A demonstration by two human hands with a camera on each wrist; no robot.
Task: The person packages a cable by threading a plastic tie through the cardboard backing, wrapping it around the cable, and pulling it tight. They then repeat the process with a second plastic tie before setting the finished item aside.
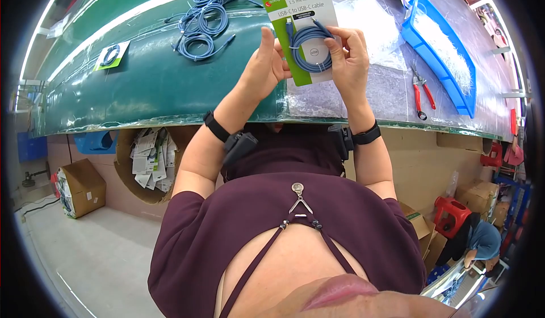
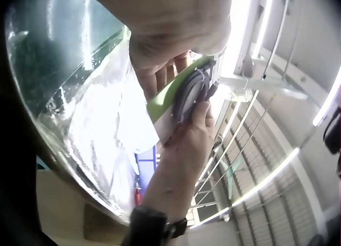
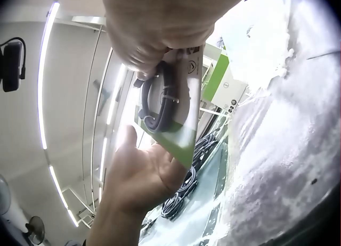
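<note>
A white and green retail card (image 1: 282,11) labelled "USB-C to USB-C cable" is held up over the table. On its front lies a coiled blue USB-C cable (image 1: 296,61), bound with thin clear ties. My right hand (image 1: 351,62) pinches the card's right side, thumb in front on the coil. My left hand (image 1: 262,65) is at the card's left edge, thumb pointing up and fingers reaching partly behind the card. In the right wrist view the left palm (image 3: 144,174) faces the card's green lower end, its fingers loosely extended.
Several coiled blue cables (image 1: 204,20) lie on the green table (image 1: 142,99), with another carded cable (image 1: 112,55) at left. At right are red-handled cutters (image 1: 421,91) and a blue tray (image 1: 410,27) of thin white strips. A carton (image 1: 122,162) of cards stands below the table.
</note>
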